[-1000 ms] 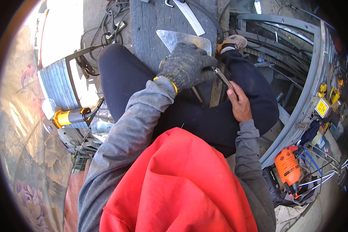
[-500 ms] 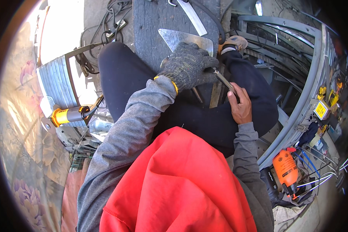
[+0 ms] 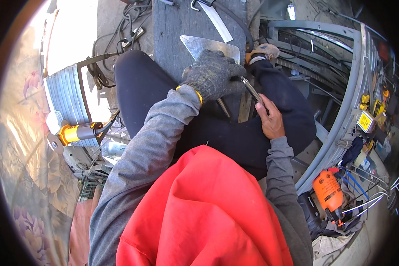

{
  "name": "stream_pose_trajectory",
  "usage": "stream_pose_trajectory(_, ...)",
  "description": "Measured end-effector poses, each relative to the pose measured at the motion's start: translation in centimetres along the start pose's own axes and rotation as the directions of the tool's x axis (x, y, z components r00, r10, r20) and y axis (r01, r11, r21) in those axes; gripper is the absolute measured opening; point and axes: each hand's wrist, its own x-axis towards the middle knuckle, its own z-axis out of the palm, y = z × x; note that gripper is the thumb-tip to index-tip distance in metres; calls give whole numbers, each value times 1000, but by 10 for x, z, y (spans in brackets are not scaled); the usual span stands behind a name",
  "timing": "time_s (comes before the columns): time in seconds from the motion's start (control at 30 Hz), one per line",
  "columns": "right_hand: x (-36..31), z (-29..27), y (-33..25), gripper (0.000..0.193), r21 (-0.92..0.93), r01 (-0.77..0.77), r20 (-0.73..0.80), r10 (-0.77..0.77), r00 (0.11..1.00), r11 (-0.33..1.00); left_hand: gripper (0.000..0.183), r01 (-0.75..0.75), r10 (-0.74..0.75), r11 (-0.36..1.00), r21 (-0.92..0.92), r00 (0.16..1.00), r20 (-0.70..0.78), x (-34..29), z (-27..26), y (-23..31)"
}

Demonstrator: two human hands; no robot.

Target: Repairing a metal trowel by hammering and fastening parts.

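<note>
My left hand, in a dark grey knitted glove with a yellow cuff edge, is closed over the near edge of a shiny, pointed piece of sheet metal. Its palm side is hidden. My bare right hand grips a slim metal tool; the tool's upper end meets the gloved fingers. The kind of tool cannot be made out. A second metal rod or handle sticks out from under the glove toward me. All this is over a dark wooden plank between my legs.
A white metal strip lies farther along the plank, near a black cable. At left rests a yellow and black angle grinder. A grey metal frame stands at right, with an orange spray bottle beyond it.
The view has shifted slightly. My right hand and the metal tool have moved a little left, and the tool stands a bit steeper. Both hands keep their grip.
</note>
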Motion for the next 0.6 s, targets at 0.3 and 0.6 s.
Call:
stream_pose_trajectory(0.3, -4, 6, -2, 48, 7, -30, 10, 30, 999, 1000, 37, 49, -46, 998, -36, 994, 95, 2, -2, 0)
stream_pose_trajectory(0.6, -3, 5, 4, 49, 112, -113, 73, 105, 992, 987, 39, 37, -33, 998, -42, 996, 88, 2, 0, -3)
